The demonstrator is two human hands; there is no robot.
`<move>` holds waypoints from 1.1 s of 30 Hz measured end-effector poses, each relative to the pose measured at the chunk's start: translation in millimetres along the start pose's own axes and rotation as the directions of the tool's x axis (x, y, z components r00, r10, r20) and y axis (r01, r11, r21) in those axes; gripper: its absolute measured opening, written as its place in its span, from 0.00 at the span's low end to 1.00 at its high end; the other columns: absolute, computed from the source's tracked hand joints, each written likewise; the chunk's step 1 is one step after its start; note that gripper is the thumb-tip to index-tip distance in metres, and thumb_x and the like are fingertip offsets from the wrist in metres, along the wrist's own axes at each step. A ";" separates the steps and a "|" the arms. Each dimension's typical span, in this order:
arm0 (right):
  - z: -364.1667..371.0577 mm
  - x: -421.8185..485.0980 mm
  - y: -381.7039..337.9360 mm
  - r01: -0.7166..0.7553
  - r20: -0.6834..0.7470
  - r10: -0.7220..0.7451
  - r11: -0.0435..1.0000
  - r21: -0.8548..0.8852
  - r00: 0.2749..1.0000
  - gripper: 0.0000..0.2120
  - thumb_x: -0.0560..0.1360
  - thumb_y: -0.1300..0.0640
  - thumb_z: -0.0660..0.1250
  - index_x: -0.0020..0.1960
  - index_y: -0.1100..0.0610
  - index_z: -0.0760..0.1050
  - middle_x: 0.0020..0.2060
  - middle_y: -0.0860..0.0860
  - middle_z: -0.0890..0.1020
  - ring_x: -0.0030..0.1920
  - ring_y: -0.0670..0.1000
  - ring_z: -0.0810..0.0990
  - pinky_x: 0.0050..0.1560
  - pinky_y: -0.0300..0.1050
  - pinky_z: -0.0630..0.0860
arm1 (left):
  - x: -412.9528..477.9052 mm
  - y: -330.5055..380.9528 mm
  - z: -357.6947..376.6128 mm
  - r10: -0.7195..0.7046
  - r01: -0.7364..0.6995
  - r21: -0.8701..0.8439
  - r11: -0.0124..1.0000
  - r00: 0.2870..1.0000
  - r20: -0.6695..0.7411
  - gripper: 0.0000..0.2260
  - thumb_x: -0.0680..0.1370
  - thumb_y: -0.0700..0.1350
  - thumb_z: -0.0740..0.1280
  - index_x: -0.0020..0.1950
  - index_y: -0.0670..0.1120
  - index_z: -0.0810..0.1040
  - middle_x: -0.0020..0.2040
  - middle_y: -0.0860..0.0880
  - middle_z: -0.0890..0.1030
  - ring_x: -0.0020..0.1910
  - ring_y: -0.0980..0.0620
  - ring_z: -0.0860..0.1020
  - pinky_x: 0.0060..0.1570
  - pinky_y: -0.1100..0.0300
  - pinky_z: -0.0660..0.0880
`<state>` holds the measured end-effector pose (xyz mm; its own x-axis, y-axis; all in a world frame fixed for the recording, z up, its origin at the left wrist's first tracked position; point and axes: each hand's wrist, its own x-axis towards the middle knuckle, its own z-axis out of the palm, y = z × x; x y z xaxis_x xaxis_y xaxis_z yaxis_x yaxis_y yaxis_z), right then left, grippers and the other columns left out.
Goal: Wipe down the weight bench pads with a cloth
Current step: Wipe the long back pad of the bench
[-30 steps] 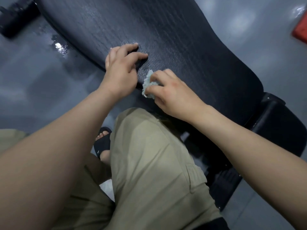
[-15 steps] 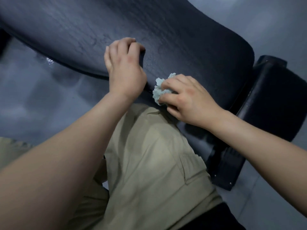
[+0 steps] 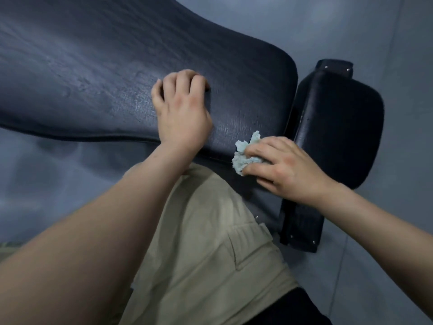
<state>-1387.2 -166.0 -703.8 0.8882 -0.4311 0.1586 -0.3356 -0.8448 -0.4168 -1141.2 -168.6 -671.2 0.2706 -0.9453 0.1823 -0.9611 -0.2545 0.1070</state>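
Observation:
A long black back pad point(image 3: 98, 73) of the weight bench runs across the upper half of the view, with a smaller black seat pad point(image 3: 339, 123) to its right. My left hand point(image 3: 180, 111) rests on the back pad near its front edge, fingers curled under with nothing in them. My right hand point(image 3: 283, 170) presses a crumpled pale blue cloth point(image 3: 243, 156) against the back pad's near right corner, close to the gap between the two pads. Most of the cloth is hidden under my fingers.
My knee in beige trousers point(image 3: 210, 242) is right below the pad's edge. The bench's black frame bracket point(image 3: 302, 226) hangs under the seat pad. Grey floor point(image 3: 375, 31) surrounds the bench.
My right hand has slid the cloth to the right along the pad's front edge, toward the seat pad. My left hand has shifted right with it, and the view has followed.

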 end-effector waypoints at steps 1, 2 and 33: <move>-1.1 -7.2 3.2 -0.014 -0.005 0.014 1.000 0.006 1.000 0.07 0.78 0.56 0.68 0.54 0.52 0.83 0.59 0.52 0.80 0.59 0.57 0.77 0.56 0.54 0.73 | 0.0 1.4 1.1 0.000 0.000 0.020 1.000 1.000 -0.008 0.18 0.71 0.41 0.56 0.58 0.50 0.76 0.63 0.49 0.75 0.67 0.43 0.70 0.73 0.43 0.59; -1.9 -12.7 5.7 -0.029 -0.010 0.029 0.999 0.014 1.000 0.06 0.78 0.57 0.69 0.53 0.53 0.84 0.59 0.52 0.80 0.59 0.58 0.77 0.56 0.54 0.74 | -0.3 1.8 1.3 -0.002 0.002 0.034 0.999 1.000 -0.007 0.19 0.71 0.42 0.56 0.59 0.50 0.76 0.63 0.49 0.75 0.66 0.43 0.70 0.73 0.43 0.59; -21.2 110.2 55.6 -0.303 -0.209 0.302 0.953 0.029 0.930 0.14 0.70 0.64 0.57 0.49 0.56 0.78 0.54 0.52 0.80 0.54 0.60 0.76 0.54 0.57 0.75 | -1.1 0.0 5.2 0.012 -0.010 0.074 0.997 0.999 -0.032 0.16 0.74 0.43 0.57 0.59 0.50 0.76 0.58 0.47 0.76 0.61 0.40 0.72 0.70 0.42 0.63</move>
<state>-1314.6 -267.1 -690.5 0.6594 -0.7223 0.2086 -0.5796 -0.6651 -0.4709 -1141.8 -168.5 -676.5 0.2603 -0.9414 0.2144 -0.9652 -0.2596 0.0322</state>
